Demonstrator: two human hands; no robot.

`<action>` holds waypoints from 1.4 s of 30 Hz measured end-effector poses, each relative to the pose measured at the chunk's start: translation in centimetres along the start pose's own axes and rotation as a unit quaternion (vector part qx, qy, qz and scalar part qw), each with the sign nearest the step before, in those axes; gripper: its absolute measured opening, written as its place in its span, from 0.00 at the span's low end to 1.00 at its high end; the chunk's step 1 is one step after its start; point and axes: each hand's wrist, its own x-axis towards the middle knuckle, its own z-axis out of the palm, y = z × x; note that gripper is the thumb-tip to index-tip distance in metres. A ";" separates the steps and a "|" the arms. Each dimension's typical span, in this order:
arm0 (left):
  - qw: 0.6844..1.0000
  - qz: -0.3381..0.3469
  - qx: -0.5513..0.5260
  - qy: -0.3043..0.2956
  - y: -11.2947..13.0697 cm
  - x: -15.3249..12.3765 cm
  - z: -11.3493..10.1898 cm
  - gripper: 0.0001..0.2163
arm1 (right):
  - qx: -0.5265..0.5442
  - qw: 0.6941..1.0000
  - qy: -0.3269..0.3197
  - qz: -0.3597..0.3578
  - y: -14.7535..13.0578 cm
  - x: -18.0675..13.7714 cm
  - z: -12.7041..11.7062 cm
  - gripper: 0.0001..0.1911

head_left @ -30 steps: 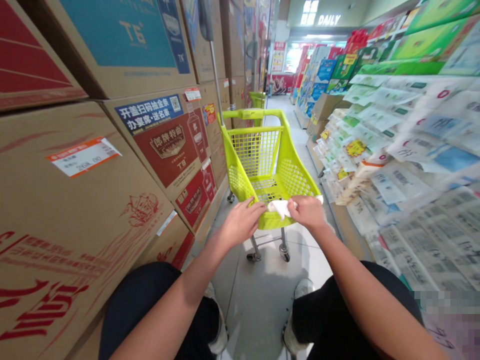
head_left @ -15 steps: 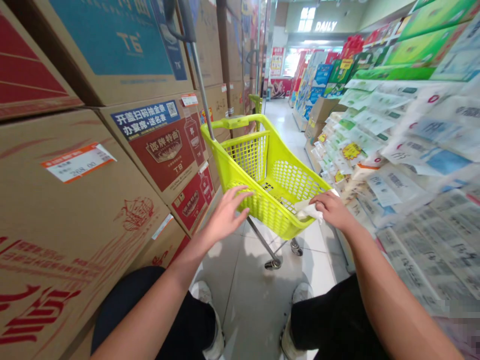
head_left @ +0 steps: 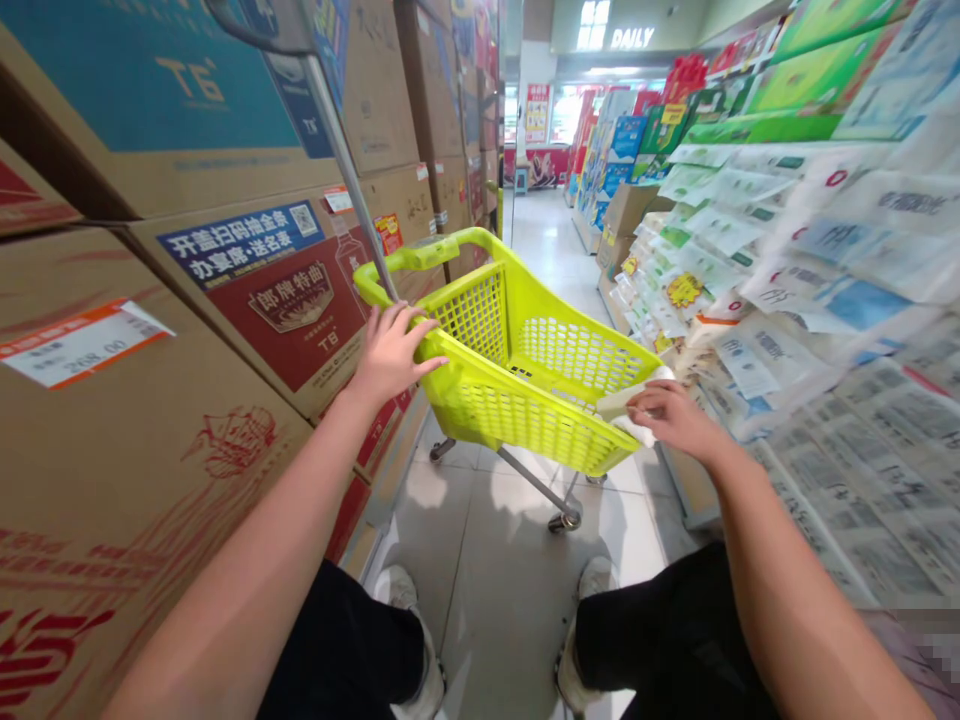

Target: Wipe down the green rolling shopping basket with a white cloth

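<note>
A small lime-green plastic shopping cart stands turned at an angle in the aisle in front of my knees. My left hand rests on its left rim near the handle end, fingers curled over the edge. My right hand presses a white cloth against the cart's right front corner, fingers closed on it. The cart's basket holds nothing that I can see. My black trousers and white shoes show below.
Stacked brown cardboard boxes with red and blue labels wall the left side. Shelves of white plastic-wrapped tissue packs line the right. A grey pole leans along the boxes. The tiled aisle floor runs ahead to a lit storefront.
The cart has swung round from facing straight ahead to lying across the aisle. My left hand moved from the front rim to the left rim. My right hand kept the cloth on the cart's edge.
</note>
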 end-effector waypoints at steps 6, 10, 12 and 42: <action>0.997 0.005 0.058 0.053 2.3 0.0 1.0 0.20 | 0.003 0.982 0.138 0.126 -2.6 0.1 -0.7 0.24; 0.995 -0.013 0.055 0.086 4.8 -1.0 1.1 0.19 | 0.080 0.936 0.306 0.157 -6.9 0.9 -0.5 0.25; 0.994 -0.021 0.055 0.091 6.2 -1.5 1.0 0.18 | 0.102 0.936 0.307 0.142 -8.6 1.4 -0.1 0.24; 0.985 0.107 -0.126 -0.055 21.5 4.1 1.5 0.15 | 0.369 0.875 0.261 0.171 -12.2 4.1 1.4 0.29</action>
